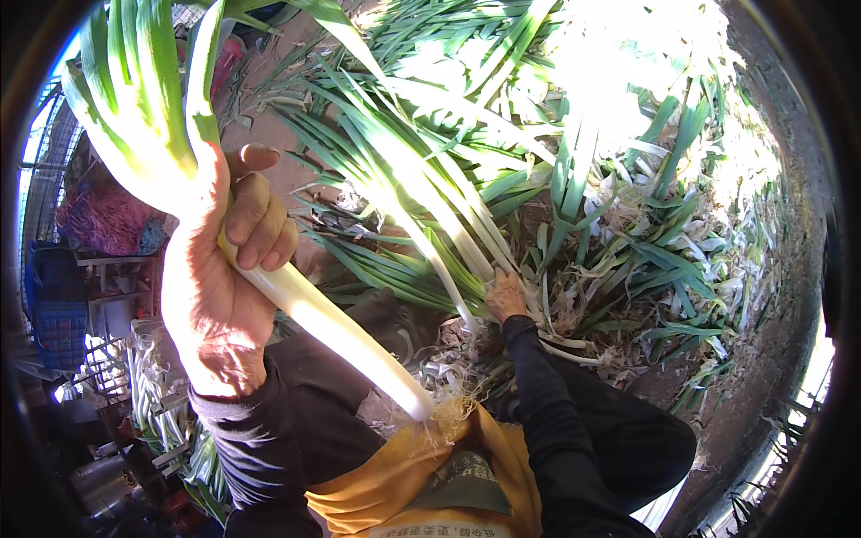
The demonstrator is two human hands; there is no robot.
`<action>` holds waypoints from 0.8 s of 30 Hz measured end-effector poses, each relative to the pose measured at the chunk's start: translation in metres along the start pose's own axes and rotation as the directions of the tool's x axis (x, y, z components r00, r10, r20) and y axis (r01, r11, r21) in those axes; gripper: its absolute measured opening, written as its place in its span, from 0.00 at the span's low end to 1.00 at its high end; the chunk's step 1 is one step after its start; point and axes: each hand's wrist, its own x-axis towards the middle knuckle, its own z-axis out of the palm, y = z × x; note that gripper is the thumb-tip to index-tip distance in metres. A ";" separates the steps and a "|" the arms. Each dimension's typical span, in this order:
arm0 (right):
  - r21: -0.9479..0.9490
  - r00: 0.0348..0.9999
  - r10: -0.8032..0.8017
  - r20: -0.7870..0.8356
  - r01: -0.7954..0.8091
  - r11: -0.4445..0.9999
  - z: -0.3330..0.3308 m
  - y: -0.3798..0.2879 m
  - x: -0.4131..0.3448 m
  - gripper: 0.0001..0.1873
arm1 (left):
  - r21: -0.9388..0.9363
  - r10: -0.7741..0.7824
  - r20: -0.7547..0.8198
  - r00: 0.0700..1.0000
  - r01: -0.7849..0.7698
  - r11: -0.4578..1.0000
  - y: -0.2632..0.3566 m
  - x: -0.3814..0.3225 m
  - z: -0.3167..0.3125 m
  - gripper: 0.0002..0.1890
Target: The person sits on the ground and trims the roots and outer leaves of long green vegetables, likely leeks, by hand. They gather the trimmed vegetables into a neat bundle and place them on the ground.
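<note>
My left hand [232, 249] is raised at the left, its fingers wrapped around a large green onion [336, 333]. The onion's leaves fan out above the wrist. Its white shaft slopes down to the right, and the stringy roots hang in front of my orange apron [377, 487]. Lower down, my right hand [506, 294] is closed around the root ends of several green onion stalks [464, 235] lying on the ground. The fingertips of that hand are partly hidden. A thinner stalk [437, 262] lies just left of it.
Green onions and leaves [377, 33] spread over the soil ahead, partly washed out by sunlight. Peeled scraps [699, 269] pile up at the right. Further left are pink netting [107, 215], a blue plastic crate [59, 329] and a stack of onions [151, 390] by a metal frame.
</note>
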 end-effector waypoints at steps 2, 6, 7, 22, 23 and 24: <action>-0.033 1.000 -0.007 -0.029 0.006 0.999 -0.002 -0.008 0.001 0.25 | 0.016 -0.012 0.013 1.000 0.012 1.000 -0.002 0.001 0.004 0.24; 0.019 0.999 0.010 0.037 -0.011 1.000 -0.015 -0.019 -0.005 0.24 | -0.019 0.008 0.048 0.999 -0.007 1.000 -0.006 -0.001 0.012 0.23; 0.029 0.998 0.034 0.061 -0.036 0.999 -0.019 -0.023 -0.007 0.24 | 0.014 0.017 0.046 0.999 -0.017 1.000 -0.006 -0.001 0.013 0.23; 0.266 0.774 -0.388 -0.500 0.564 0.782 -0.219 -0.097 -0.066 0.08 | -0.135 0.039 0.029 0.999 -0.035 0.990 -0.018 0.000 0.019 0.18; 0.234 0.729 -0.416 -0.543 0.608 0.759 -0.231 -0.106 -0.072 0.08 | -0.190 0.020 0.033 0.999 -0.014 0.982 -0.019 0.000 0.021 0.17; 0.280 0.771 -0.353 -0.530 0.552 0.785 -0.242 -0.115 -0.080 0.08 | -0.209 0.022 0.081 0.996 -0.005 0.978 -0.019 -0.001 0.023 0.17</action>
